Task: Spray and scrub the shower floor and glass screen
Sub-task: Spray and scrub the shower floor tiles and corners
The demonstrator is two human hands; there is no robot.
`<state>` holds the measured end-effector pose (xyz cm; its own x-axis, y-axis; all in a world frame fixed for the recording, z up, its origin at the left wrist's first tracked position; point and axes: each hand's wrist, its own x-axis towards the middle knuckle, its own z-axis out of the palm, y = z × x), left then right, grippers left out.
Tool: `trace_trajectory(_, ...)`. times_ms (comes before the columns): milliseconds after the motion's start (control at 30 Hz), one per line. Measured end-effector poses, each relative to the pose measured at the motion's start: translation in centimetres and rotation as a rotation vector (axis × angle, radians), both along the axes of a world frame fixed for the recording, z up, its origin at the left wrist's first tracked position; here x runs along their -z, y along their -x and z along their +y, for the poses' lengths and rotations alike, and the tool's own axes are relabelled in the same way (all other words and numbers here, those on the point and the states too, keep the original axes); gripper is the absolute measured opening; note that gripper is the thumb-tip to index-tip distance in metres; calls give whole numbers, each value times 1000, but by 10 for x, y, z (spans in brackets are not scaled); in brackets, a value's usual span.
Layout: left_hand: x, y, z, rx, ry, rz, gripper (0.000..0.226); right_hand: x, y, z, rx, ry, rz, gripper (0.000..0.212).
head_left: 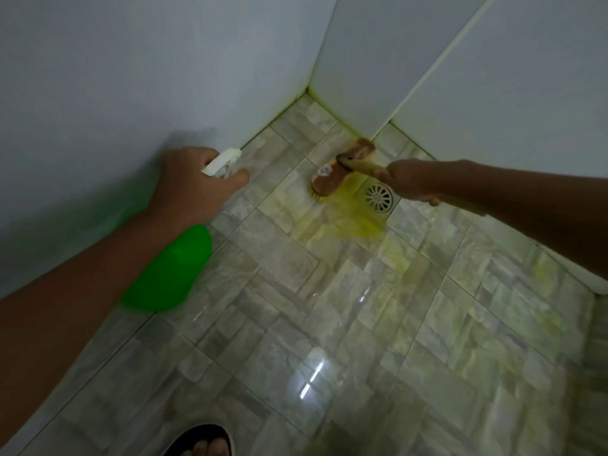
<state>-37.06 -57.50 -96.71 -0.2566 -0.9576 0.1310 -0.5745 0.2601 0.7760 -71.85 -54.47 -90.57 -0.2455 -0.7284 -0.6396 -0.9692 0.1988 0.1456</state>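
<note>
Left hand grips the white trigger head of a green spray bottle, nozzle aimed at the floor near the left wall. Right hand is clamped on the wooden handle of a brush, whose yellow bristles press on the tiles just beside the round drain, near the corner. Yellow liquid pools between brush and drain. A sandalled foot shows at the bottom edge.

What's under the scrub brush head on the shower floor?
Yellow bristles show at the lower edge of the brush head, pressed on the tiled floor beside the round drain. Yellow liquid spreads from it. The tile directly beneath is covered.
</note>
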Motion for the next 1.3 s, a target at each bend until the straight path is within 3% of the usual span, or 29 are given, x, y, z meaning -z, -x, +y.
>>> trace_trajectory(100,-1,-1,2,-21,-24,7,60,17,-37,-48,51,127,-128,30)
trace_trajectory(233,0,-4,0,1,-52,15,63,28,-75,-74,85,173,-262,37)
trace_trajectory(333,-1,0,1,18,-95,11,72,33,-67,-33,71,154,-204,35)
trace_trajectory(433,-3,1,3,22,-121,8,66,31,-38,36,-11,75,-154,49)
trace_trajectory(567,-4,0,6,40,-130,19,62,10,-2,84,53,-37,-72,52)
trace_trajectory(733,-4,-1,15,55,-116,-28,56,25,-44,11,35,61,-75,44)
trace_trajectory(867,4,-16,24,45,-211,-110,73,51,-106,-39,42,179,-222,43)
trace_trajectory(1000,8,-32,33,44,-233,-123,79,57,-112,12,32,135,-276,46)
trace_trajectory(1167,7,-35,40,55,-208,-97,71,34,-43,123,-1,12,-204,48)
trace_trajectory(1300,6,-29,53,87,-154,-103,62,23,-25,117,51,-7,-105,53)
